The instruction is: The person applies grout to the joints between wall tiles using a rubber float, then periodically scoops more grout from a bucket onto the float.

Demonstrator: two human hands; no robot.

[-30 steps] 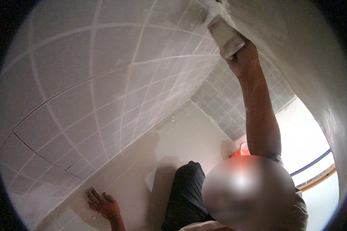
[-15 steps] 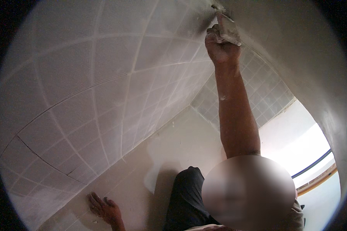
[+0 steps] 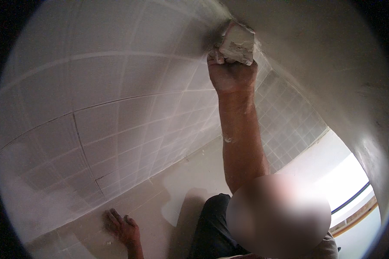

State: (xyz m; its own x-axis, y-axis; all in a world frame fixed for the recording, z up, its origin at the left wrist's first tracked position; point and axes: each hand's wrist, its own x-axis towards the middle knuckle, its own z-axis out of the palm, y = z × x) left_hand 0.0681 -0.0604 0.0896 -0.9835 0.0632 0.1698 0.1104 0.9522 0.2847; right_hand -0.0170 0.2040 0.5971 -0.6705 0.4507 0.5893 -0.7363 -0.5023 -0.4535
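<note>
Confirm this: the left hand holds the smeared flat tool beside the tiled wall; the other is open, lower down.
Wrong side: the head view shows the right hand holding the smeared flat tool beside the tiled wall; the left hand is open, lower down.

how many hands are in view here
2: the right hand, near the top, holding a flat, pale-smeared tool; the left hand, lower left, by the tiled surface's edge.

Right hand (image 3: pixel 232 78) partly hidden behind pale blade (image 3: pixel 238 42); left forearm (image 3: pixel 135 249) cut by lower edge; large oval (image 3: pixel 278 216) blurred.
</note>
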